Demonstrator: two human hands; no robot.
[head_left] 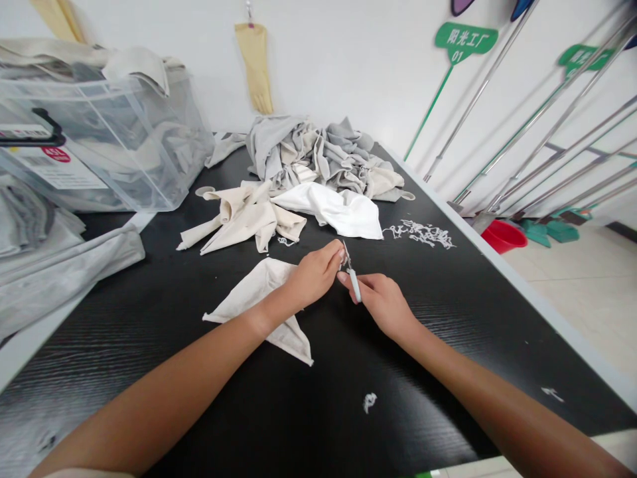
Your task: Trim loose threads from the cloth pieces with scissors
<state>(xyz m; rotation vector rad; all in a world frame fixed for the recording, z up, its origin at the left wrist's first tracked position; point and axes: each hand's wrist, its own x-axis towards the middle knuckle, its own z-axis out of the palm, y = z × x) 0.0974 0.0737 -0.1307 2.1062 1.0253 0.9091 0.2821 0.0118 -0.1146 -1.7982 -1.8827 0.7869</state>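
Note:
My right hand [385, 302] is closed around a small pair of scissors [354, 285] with pale grey handles. Their metal blades point up and away, right at the fingertips of my left hand [317, 271]. That hand is pinched on a beige cloth [263, 285], which spreads over the table under my left wrist. The pinched bit of cloth is mostly hidden by my fingers. Just beyond my hands lie a white cloth [338, 209] and several crumpled cream cloths [243, 216].
A heap of grey and beige cloths [283, 146] sits at the back of the black table [318, 418]. Cut thread scraps [423, 234] lie to its right, another scrap [369, 402] nearer me. A clear bin [134, 146] and folded grey cloths [74, 265] stand left.

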